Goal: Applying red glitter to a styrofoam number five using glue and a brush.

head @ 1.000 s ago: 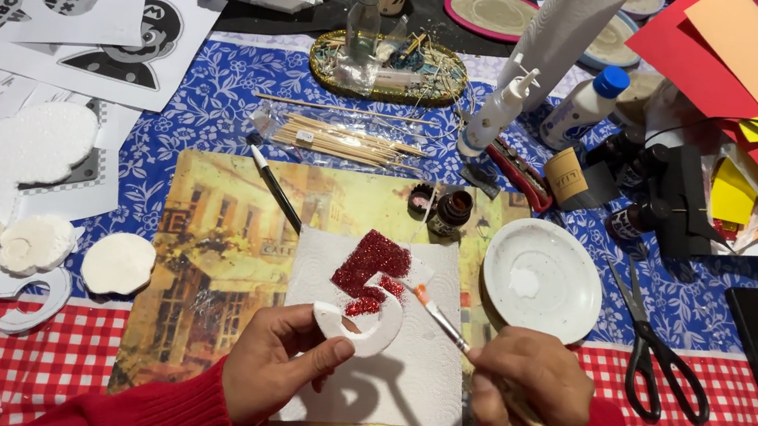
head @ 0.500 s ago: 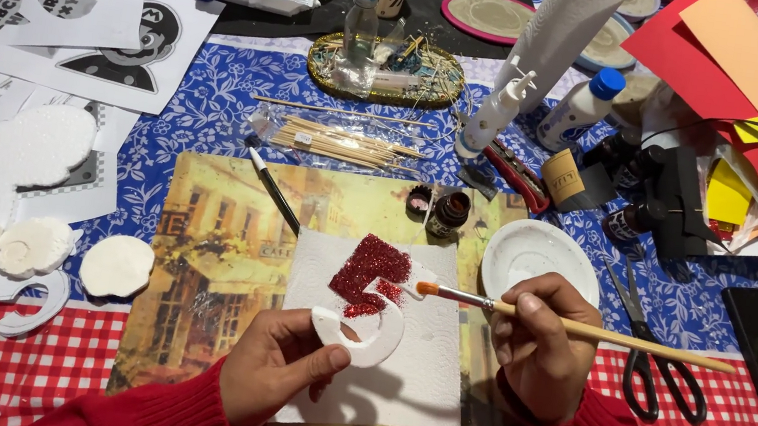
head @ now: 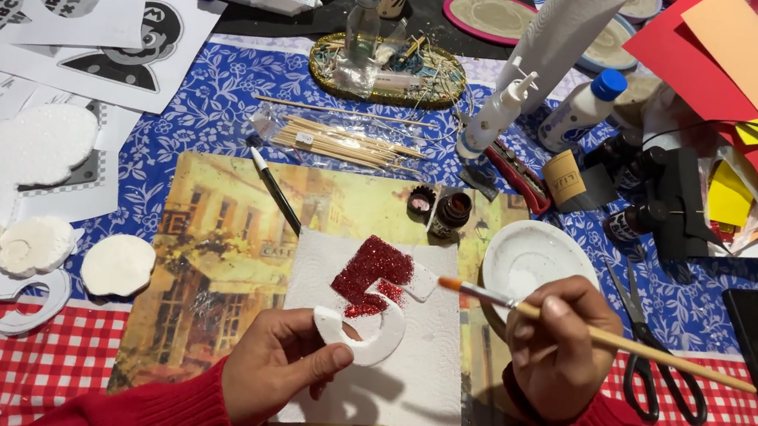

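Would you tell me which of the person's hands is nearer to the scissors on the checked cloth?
The right hand, holding the paintbrush, lies just left of the scissors. The left hand is much farther away, gripping the white foam number on the paper towel.

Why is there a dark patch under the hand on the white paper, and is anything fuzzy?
Head view: the left hand casts a soft shadow on the white paper towel, so light comes from above. The red glittered foam number looks sharp, and so does the wooden paintbrush in the right hand. No strong glare.
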